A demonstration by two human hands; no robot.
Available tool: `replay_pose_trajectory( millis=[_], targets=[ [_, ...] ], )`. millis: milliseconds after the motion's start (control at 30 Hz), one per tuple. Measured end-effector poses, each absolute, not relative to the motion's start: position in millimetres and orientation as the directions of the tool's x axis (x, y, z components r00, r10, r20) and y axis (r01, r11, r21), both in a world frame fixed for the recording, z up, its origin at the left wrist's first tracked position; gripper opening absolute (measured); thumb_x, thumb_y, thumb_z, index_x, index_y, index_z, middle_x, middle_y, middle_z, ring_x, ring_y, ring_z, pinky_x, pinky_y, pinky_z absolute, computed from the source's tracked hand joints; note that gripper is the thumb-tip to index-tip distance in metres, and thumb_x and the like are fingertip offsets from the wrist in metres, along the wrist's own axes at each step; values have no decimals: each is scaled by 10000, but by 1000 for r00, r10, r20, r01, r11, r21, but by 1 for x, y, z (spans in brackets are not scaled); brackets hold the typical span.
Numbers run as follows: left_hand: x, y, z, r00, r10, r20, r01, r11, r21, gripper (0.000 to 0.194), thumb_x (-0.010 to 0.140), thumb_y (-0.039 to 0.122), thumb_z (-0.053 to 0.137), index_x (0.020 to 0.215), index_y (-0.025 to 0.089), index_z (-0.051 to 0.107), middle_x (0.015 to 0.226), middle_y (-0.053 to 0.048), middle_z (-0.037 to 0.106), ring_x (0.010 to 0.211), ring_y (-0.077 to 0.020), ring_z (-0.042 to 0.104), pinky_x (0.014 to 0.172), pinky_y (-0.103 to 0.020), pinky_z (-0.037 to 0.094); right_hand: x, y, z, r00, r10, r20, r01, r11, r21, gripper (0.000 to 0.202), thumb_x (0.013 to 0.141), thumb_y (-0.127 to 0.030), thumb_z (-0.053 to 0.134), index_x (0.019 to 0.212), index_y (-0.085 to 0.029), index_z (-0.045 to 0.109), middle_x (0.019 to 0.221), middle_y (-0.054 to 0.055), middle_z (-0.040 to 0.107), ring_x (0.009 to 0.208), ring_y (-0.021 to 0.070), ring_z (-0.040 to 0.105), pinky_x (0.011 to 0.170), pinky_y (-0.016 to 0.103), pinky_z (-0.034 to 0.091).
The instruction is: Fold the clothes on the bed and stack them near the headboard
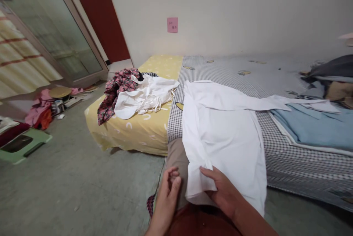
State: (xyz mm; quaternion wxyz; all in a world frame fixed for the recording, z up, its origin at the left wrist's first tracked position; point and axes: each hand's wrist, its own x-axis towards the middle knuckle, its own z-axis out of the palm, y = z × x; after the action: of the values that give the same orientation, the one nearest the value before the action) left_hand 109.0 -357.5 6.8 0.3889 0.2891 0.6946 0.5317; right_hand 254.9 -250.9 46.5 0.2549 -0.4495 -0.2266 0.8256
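Observation:
A white long-sleeved shirt (228, 133) lies face down over the bed's edge and across my lap. One sleeve stretches to the right, its end over a blue folded garment (317, 125). The other sleeve runs down towards me, and my right hand (222, 188) pinches it near the cuff, thumb on top. Some of the right fingers are hidden under the cloth. Just left of the cuff, my left hand (168, 192) hovers with fingers loosely curled and apart, holding nothing.
Left on the yellow sheet (124, 133) are a white garment with ties (146, 98) and a floral cloth (121, 85). Dark and brown clothes (336, 77) are piled at far right. A green stool (27, 145) stands on the floor at left. A wall backs the bed.

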Motion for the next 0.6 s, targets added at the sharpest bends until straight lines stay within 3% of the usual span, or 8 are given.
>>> replay_pose_trajectory(
  millis=[67, 133, 200, 267, 367, 433, 500, 600],
  targets=[
    [117, -359, -3, -378, 896, -232, -67, 224, 972, 714, 844, 635, 553, 1379, 171, 457, 1241, -156, 636, 1098, -267, 638, 1002, -443, 500, 254, -252, 55, -469, 625, -624, -225, -768, -600, 649, 676, -303, 816, 1263, -166, 572, 969, 75, 764, 839, 237, 711, 698, 325, 569],
    [127, -361, -6, -298, 942, -156, -56, 146, 988, 978, 765, 556, 683, 1530, 142, 237, 1407, -209, 545, 1189, -306, 608, 1011, -451, 502, 253, -256, 58, -475, 623, -622, -214, -767, -605, 660, 692, -308, 805, 1291, -180, 559, 975, 73, 765, 813, 237, 711, 686, 334, 567],
    [134, -361, -1, -307, 945, -110, 133, 158, 978, 1126, 676, 394, 772, 1581, 151, 147, 1520, -213, 458, 1285, -347, 551, 1046, -452, 477, 251, -260, 57, -495, 616, -612, -202, -767, -609, 654, 699, -322, 802, 1291, -186, 560, 978, 72, 765, 789, 234, 708, 661, 333, 559],
    [137, -360, 7, -342, 930, -135, 422, 280, 862, 979, 719, 250, 698, 1581, 204, 236, 1479, -173, 536, 1239, -358, 593, 1013, -468, 490, 249, -264, 52, -532, 611, -586, -209, -765, -609, 646, 694, -338, 806, 1273, -174, 569, 996, 80, 763, 805, 236, 705, 648, 326, 550],
    [133, -364, 11, -432, 893, -124, 710, 422, 564, 665, 850, 147, 465, 1505, 258, 436, 1095, -115, 769, 933, -325, 722, 838, -457, 549, 247, -265, 40, -566, 598, -568, -173, -759, -627, 620, 685, -375, 804, 1222, -153, 590, 968, 89, 760, 820, 240, 701, 634, 320, 542],
    [127, -370, 5, -464, 886, -5, 813, 428, 395, 568, 862, 113, 430, 1378, 279, 597, 911, -80, 795, 825, -295, 737, 809, -418, 554, 247, -264, 28, -560, 606, -565, -113, -731, -673, 577, 687, -389, 787, 1180, -151, 606, 907, 77, 758, 772, 217, 695, 606, 296, 527],
    [121, -375, -6, -438, 893, 101, 878, 402, 259, 521, 846, 88, 455, 1265, 301, 680, 907, -49, 802, 811, -254, 745, 830, -367, 549, 247, -262, 15, -550, 616, -564, -22, -685, -728, 522, 684, -380, 758, 1135, -158, 618, 837, 56, 747, 676, 177, 675, 535, 251, 483],
    [115, -381, -19, -388, 918, 85, 918, 377, 121, 530, 847, 67, 453, 1260, 310, 678, 956, -16, 805, 796, -204, 750, 813, -313, 549, 245, -261, -5, -548, 607, -576, 133, -617, -776, 459, 706, -360, 680, 1116, -170, 601, 785, 36, 729, 572, 141, 654, 451, 203, 408]
  ],
)
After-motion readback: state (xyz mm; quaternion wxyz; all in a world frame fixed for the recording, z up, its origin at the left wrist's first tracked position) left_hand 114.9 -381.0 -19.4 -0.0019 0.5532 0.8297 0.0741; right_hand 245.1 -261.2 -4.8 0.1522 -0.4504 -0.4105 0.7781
